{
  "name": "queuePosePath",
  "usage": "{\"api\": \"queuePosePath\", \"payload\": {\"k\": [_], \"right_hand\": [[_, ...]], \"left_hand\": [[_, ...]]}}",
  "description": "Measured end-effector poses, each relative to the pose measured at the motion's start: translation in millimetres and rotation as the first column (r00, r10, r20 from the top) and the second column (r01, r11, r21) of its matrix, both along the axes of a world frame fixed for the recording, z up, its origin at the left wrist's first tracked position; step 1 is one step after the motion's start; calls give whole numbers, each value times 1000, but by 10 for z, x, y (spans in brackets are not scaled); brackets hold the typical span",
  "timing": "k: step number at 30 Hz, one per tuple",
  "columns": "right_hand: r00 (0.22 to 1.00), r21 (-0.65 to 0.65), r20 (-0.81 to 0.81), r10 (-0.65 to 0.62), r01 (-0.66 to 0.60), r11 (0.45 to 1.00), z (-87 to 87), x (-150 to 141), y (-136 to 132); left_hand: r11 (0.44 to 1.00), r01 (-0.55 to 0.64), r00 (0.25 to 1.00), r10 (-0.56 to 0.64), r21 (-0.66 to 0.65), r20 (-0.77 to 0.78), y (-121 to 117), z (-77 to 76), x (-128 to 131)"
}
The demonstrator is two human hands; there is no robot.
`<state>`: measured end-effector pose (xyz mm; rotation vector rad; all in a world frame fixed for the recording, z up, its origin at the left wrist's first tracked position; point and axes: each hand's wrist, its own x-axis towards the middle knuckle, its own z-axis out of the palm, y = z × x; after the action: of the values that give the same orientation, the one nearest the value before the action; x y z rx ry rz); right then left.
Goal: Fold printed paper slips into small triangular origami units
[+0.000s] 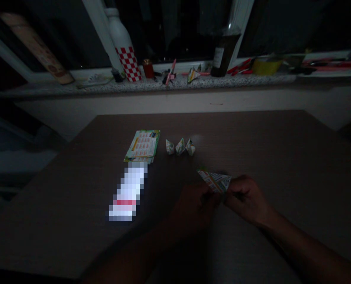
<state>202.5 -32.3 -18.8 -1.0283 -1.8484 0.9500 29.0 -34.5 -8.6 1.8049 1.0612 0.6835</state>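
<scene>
A printed paper (215, 180), folded into a triangle, is held between my two hands above the table. My left hand (194, 203), dark in shadow, pinches its lower edge. On the right side, my right hand (247, 199) closes its fingers and thumb on the paper's corner. Beyond them, three small folded paper pieces (180, 146) stand in a row on the table. A stack of printed paper sheets (142, 146) lies to their left. Shadow hides part of the fingertips.
A bright, pixelated phone-shaped rectangle (128, 191) lies left of my hands on the brown table (266, 142). Along the windowsill (154, 83) stand a checkered bottle (125, 47), a dark cup (224, 53), a small jar (148, 69), a yellow container (266, 65) and red items.
</scene>
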Motion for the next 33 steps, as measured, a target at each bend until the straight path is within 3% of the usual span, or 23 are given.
{"api": "queuePosePath", "payload": {"k": [5, 12, 18, 22, 28, 33], "right_hand": [[998, 38, 6, -57, 56, 998, 45, -39, -11], [988, -102, -115, -107, 95, 990, 27, -131, -34], [993, -167, -103, -49, 32, 986, -4, -119, -32], [997, -222, -60, 49, -61, 973, 4, -15, 1], [989, -89, 27, -145, 147, 985, 11, 29, 26], [991, -45, 4, -137, 137, 990, 31, 3, 14]], "left_hand": [[999, -29, 999, 31, -34, 43, -4, 21, 5], [991, -72, 988, 86, -109, 128, 10, -33, 11], [984, -96, 985, 115, -148, 129, 34, -22, -9], [989, -19, 992, 37, -149, 118, 72, 15, -51], [987, 75, 992, -59, -139, 115, 97, 5, -94], [972, -105, 946, 163, -211, 280, 159, -6, -122]]}}
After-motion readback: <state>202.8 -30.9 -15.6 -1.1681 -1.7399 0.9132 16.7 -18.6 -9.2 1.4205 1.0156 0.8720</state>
